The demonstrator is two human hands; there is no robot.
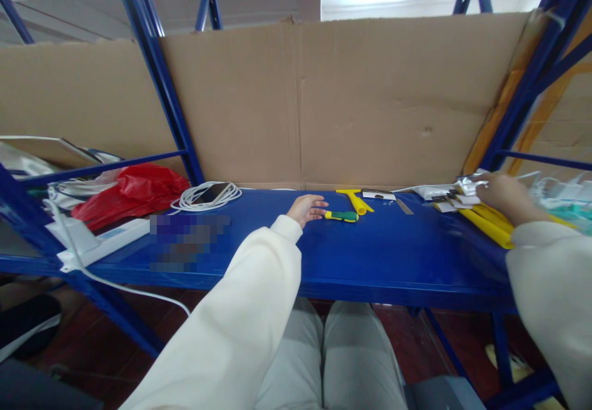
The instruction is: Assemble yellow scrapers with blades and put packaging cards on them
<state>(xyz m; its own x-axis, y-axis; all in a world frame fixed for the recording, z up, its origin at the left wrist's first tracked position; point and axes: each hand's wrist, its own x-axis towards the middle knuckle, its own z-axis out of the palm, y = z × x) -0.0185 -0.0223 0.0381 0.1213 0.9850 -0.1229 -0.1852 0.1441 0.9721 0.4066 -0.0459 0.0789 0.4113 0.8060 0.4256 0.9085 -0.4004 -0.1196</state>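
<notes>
My left hand [307,209] reaches over the blue shelf top with its fingers apart and holds nothing. Its fingertips are right by the end of a green and yellow screwdriver [342,216]; whether they touch it I cannot tell. Behind that lies a yellow plastic tool [355,201] with a T-shaped end, with a small black-and-white packet [378,195] and a thin flat metal strip [404,206] to its right. Far right, my right hand [504,197] is closed at a shiny silver packet [470,184], above small packets and yellow pieces [488,226].
On the left are a coiled white cable [206,197], a red plastic bag [139,188] and a white power strip [111,240]. A cardboard sheet [370,102] walls off the back. Blue posts [157,71] frame the shelf. Clear plastic bags [567,197] lie far right.
</notes>
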